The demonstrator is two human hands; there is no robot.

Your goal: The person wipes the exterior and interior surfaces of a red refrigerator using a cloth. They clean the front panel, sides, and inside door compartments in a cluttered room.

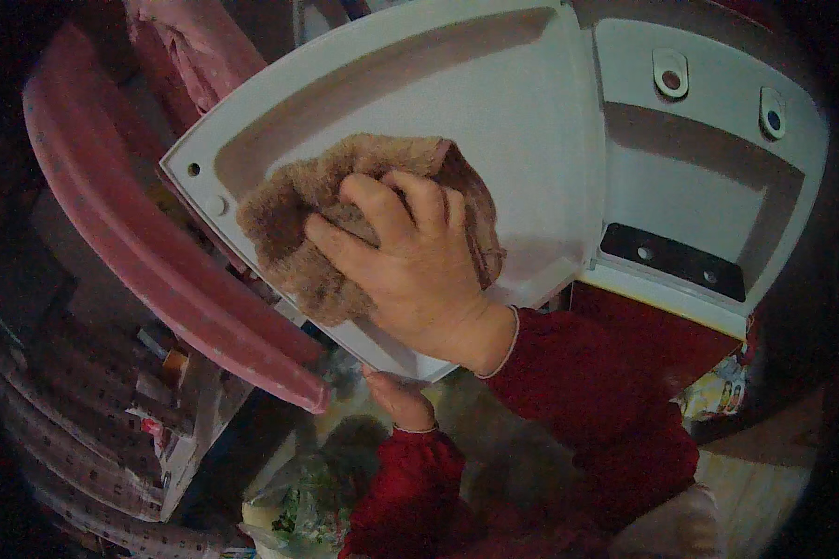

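Note:
My right hand (419, 265) presses a thick brown cloth (321, 279), its fingers bent into the bunched, fluffy fabric. Under the cloth is a large white moulded plastic panel (531, 140) with a raised rim, which looks like an appliance lid or door. At the panel's lower edge, my left hand (402, 402) grips the rim from below; part of its fingers is hidden behind the panel. Red sleeves cover both forearms. To the right, a second white section (699, 175) adjoins the panel. It has two oval fittings and a dark strip with two round holes.
A long pink dotted fabric-like piece (161, 258) curves along the left, with pink cloth (203, 49) behind it. Below are a clear plastic bag (307, 496) with something green inside and a cluttered shelf or rack (182, 433). A red box-like surface (643, 335) lies under the right section.

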